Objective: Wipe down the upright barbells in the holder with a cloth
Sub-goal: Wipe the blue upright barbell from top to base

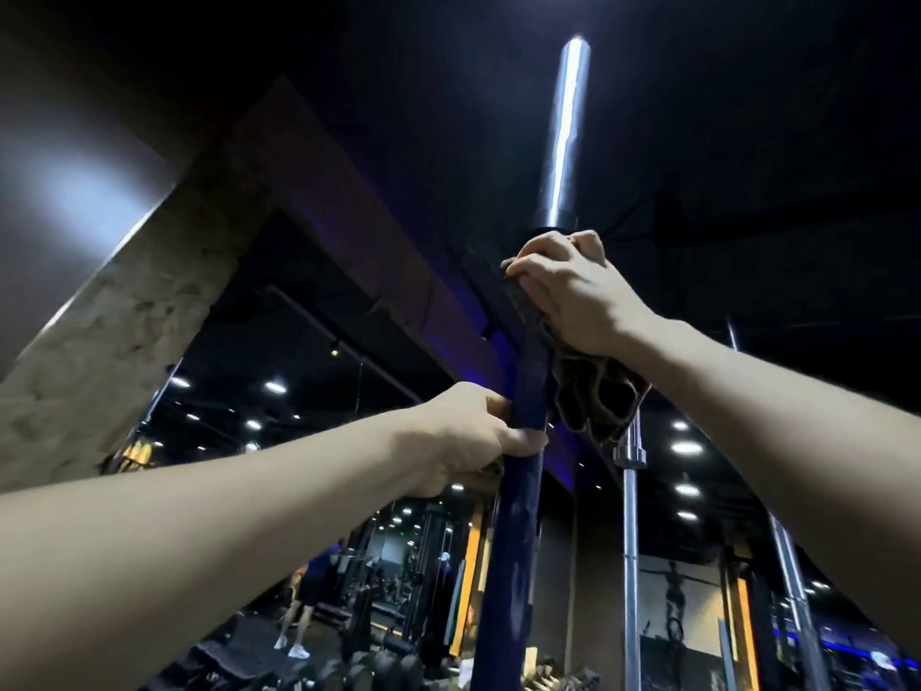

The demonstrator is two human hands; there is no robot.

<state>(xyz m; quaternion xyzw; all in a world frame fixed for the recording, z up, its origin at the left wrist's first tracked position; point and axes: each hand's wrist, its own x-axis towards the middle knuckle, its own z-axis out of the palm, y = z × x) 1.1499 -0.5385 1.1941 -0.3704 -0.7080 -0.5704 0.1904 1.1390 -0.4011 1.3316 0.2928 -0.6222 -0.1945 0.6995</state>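
An upright barbell with a dark blue shaft (508,566) rises through the middle of the view, and its shiny steel sleeve (565,132) reaches toward the ceiling. My left hand (468,436) grips the blue shaft from the left. Higher up, just below the sleeve's collar, my right hand (568,286) grips a dark brownish cloth (593,396) wrapped round the bar. The loose end of the cloth hangs below that hand.
A second upright steel barbell (630,541) stands just right of the blue one, and a third (797,591) farther right. A concrete beam (149,291) slants overhead at left. Gym machines, dumbbells and a person (304,600) are in the background below.
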